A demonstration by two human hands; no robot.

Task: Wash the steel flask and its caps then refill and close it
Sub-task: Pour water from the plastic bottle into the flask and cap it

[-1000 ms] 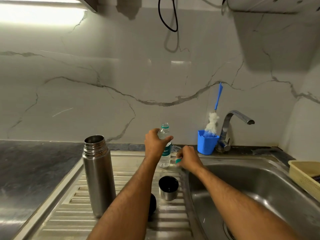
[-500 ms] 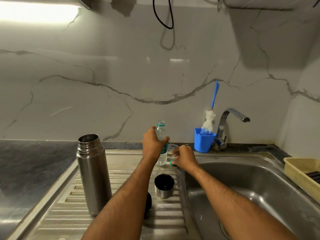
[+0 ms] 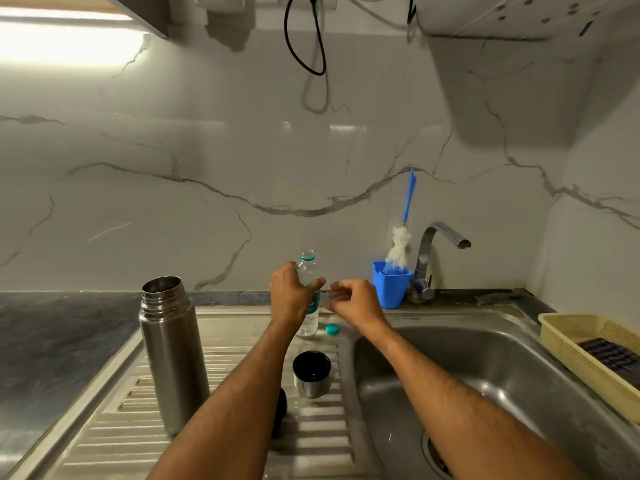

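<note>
Sink (image 3: 512, 362): steel basin is lying at the right, with a ribbed draining board (image 3: 221, 441) joining it on the left; both are carrying the person's forearms across them.
Flask (image 3: 171, 355): steel body is standing upright and uncapped on the left of the draining board, well apart from both hands.
Basket (image 3: 588, 355): cream plastic tray is sitting on the sink's right edge.
Tap (image 3: 433, 258): chrome spout is curving over the basin's back corner.
Blue cup (image 3: 390, 285): it is standing just beside the tap, holding a bottle brush (image 3: 403, 233) with its handle pointing up.
Left hand (image 3: 291, 296): fingers and thumb are wrapping round the water bottle (image 3: 308, 306), gripping its middle.
Water bottle: clear plastic, it is standing upright at the back of the draining board with its mouth uncovered.
Right hand (image 3: 356, 301): it is hovering just right of the bottle, fingers loosely curled and holding nothing.
Steel cap (image 3: 311, 374): cup-shaped, it is sitting mouth up on the ribs.
Black cap (image 3: 281, 407): it is lying mostly hidden behind the left forearm.
Bottle cap (image 3: 332, 329): small and teal, it is lying on the steel just beside the bottle's base.
</note>
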